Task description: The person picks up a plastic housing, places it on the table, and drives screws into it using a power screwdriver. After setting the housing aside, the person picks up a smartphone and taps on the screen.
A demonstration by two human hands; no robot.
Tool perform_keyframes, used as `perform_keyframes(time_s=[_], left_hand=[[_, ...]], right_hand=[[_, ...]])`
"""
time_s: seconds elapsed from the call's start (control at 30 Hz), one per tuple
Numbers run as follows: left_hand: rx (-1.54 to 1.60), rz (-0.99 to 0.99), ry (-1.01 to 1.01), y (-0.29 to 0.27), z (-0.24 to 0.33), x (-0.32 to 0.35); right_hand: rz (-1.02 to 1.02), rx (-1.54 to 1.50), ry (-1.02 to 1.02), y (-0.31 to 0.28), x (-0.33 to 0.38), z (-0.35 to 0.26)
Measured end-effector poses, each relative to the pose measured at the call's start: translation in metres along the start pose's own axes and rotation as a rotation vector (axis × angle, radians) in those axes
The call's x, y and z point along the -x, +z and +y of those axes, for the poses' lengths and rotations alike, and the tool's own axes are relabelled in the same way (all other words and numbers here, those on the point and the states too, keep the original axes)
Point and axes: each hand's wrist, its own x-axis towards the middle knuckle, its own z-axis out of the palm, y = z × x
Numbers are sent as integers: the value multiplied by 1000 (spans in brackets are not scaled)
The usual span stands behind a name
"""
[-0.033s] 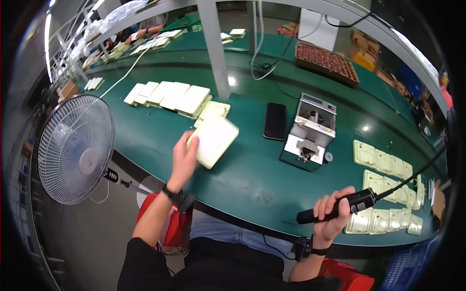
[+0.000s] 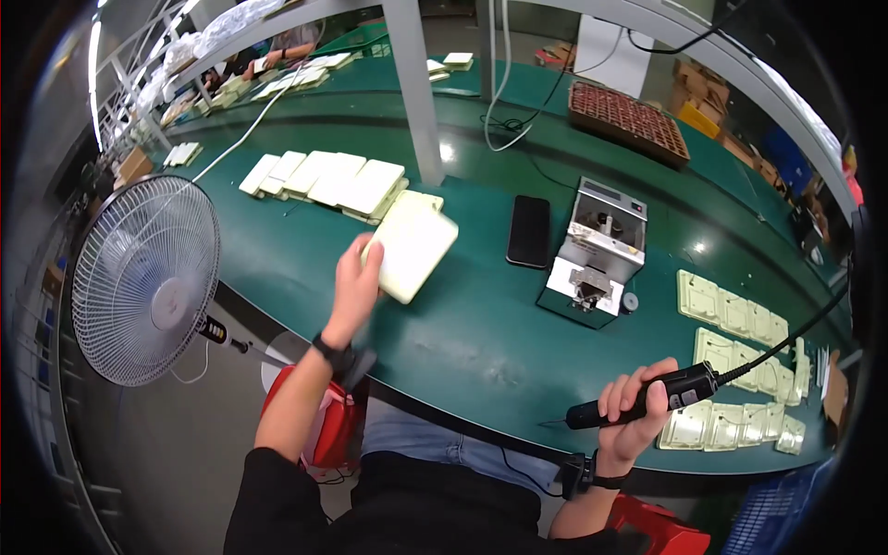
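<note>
My left hand (image 2: 356, 285) grips a cream square plastic cover (image 2: 416, 254) by its left edge, tilted above the green workbench, smooth face up. Behind it, partly hidden, lies another cream cover (image 2: 421, 200), beside an overlapping row of similar covers (image 2: 338, 180). In my right hand (image 2: 638, 407) is a black corded electric screwdriver (image 2: 684, 387), lying across the palm, its thin bit (image 2: 552, 423) pointing left over the bench's front edge. Rows of cream covers with their inner sides up (image 2: 731, 305) lie to the right of that hand.
A small screw feeder machine (image 2: 592, 254) stands mid-bench, with a black phone (image 2: 528, 231) left of it. Farther back is a tray of reddish parts (image 2: 629, 120). A standing fan (image 2: 148, 277) is at the left; a metal post (image 2: 412, 92) rises from the bench. Another person's hand (image 2: 268, 61) shows far left.
My left hand and the cream cover have shifted slightly up and away from me, closer to the cover behind. My right hand still holds the screwdriver in nearly the same place.
</note>
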Motion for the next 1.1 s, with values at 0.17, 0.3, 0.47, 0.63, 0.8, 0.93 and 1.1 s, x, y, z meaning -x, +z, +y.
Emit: perform_keyframes(time_s=[0.17, 0.3, 0.47, 0.63, 0.8, 0.93, 1.1], left_hand=[[66, -46, -203, 10, -42, -78], [70, -34, -232, 20, -58, -91], [-56, 31, -159, 4, -44, -98], [-794, 16, 158, -15, -54, -113], [-1100, -108, 356, -7, -38, -129], [-1074, -107, 646, -19, 10, -118], [-730, -349, 613, 55, 60, -74]], right_hand=[[-39, -2, 74, 1, -6, 9], [-14, 3, 103, -7, -11, 10], [-92, -49, 112, -8, -17, 15], [-147, -91, 153, -14, -28, 21], [-136, -102, 171, -24, -32, 14], [-237, -82, 169, -23, -43, 19], [-278, -35, 148, -4, -52, 8]])
